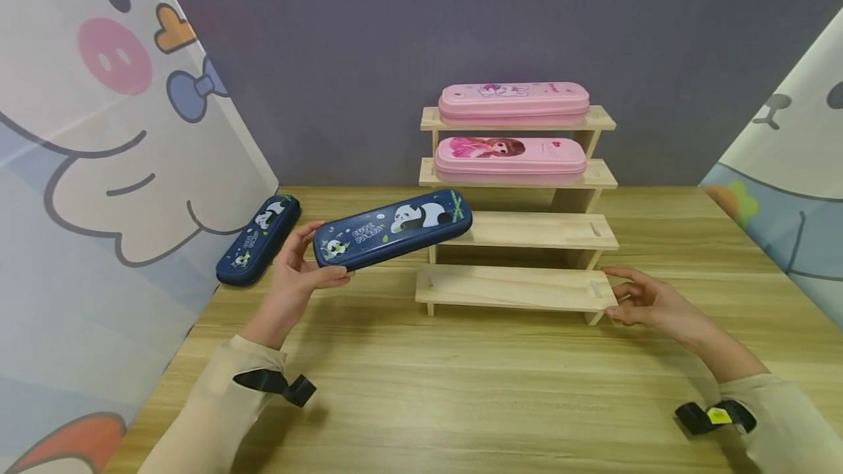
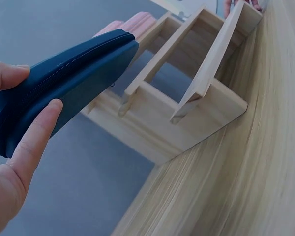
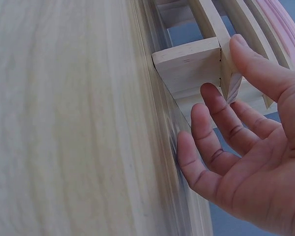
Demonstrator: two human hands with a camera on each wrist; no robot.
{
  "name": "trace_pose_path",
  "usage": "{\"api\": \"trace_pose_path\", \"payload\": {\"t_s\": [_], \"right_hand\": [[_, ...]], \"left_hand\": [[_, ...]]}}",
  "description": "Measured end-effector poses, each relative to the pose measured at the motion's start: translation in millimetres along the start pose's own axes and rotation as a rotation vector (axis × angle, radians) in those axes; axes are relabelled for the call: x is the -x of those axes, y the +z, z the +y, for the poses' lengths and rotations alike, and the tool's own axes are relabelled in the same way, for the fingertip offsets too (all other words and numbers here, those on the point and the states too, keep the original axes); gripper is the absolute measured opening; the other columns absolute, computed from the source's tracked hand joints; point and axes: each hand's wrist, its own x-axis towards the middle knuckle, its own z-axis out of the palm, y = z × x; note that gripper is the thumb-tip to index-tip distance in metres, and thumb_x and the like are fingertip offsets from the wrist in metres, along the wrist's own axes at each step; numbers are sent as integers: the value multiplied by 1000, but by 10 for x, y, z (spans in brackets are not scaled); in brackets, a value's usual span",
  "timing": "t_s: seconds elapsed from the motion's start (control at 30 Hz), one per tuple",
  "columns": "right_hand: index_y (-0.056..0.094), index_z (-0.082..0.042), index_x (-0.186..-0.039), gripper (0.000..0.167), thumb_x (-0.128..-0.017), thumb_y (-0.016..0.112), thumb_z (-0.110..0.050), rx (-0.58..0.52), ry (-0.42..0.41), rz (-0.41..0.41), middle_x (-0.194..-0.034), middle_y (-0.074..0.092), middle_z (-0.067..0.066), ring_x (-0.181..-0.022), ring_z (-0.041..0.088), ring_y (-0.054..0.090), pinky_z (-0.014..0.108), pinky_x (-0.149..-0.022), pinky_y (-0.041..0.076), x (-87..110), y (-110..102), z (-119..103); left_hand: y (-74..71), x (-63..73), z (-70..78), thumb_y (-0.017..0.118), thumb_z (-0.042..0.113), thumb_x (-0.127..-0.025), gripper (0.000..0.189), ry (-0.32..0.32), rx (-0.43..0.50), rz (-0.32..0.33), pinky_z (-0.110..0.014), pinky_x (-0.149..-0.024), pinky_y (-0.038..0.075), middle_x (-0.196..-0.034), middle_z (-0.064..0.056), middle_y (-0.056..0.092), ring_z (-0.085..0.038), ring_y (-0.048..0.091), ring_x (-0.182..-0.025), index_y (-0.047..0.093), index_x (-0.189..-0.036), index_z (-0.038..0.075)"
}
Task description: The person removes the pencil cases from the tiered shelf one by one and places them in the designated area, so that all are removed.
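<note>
My left hand [image 1: 298, 276] grips the left end of a navy pencil case [image 1: 393, 230] with a panda print. The case is held in the air, tilted, its right end raised in front of the wooden rack's third shelf [image 1: 543, 230]. In the left wrist view the case's zipper side [image 2: 73, 78] faces the camera, with thumb and fingers on either side. My right hand [image 1: 648, 301] holds the right end of the lowest shelf [image 1: 514, 287]. In the right wrist view the thumb and curled fingers [image 3: 216, 101] lie around that board's end.
Two pink pencil cases sit on the rack: one with a rabbit print [image 1: 514, 101] on top, one with a girl print [image 1: 510, 157] below it. Another navy panda case [image 1: 258, 240] lies on the wooden table [image 1: 461, 393] at the left, beside the printed side panel [image 1: 99, 167].
</note>
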Motion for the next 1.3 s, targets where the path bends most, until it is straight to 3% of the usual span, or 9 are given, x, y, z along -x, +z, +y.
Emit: {"api": "trace_pose_path", "payload": {"t_s": [0.43, 0.7, 0.93, 1.1, 1.3], "right_hand": [[44, -39, -140, 68, -95, 58, 10, 14, 2, 6, -111, 67, -7, -89, 12, 66, 27, -69, 58, -6, 12, -1], [44, -37, -139, 67, -94, 58, 11, 6, -1, 12, -110, 67, -7, -88, 11, 66, 26, -69, 57, -10, 8, 8], [43, -35, -141, 66, -95, 58, 10, 5, 0, 7, -111, 67, -6, -88, 12, 66, 26, -69, 57, -4, 2, 7], [43, -35, -141, 65, -95, 58, 9, 16, 16, 12, -110, 67, -6, -89, 12, 66, 27, -69, 57, 0, -2, 1], [44, -36, -140, 65, -95, 58, 9, 14, 17, 12, -110, 66, -6, -89, 12, 65, 27, -70, 58, 1, -1, -8]], "left_hand": [[-278, 138, 94, 61, -26, -81, 70, 23, -41, 82, -34, -69, 62, -130, -11, 36, -19, 73, -82, 45, -136, 14], [-439, 175, 118, 58, -28, -81, 72, 61, 5, 148, -32, -69, 62, -130, -11, 36, -18, 71, -88, 46, -136, 17], [-541, 168, 115, 55, -29, -81, 69, 68, 61, 203, -32, -67, 62, -129, -10, 35, -21, 72, -81, 42, -135, 12], [-576, 168, 97, 56, -29, -82, 68, 77, 74, 265, -33, -67, 62, -129, -9, 35, -20, 71, -85, 43, -134, 12], [-577, 149, 89, 61, -29, -78, 71, 73, 90, 385, -34, -67, 62, -129, -8, 36, -20, 63, -99, 44, -133, 12]]}}
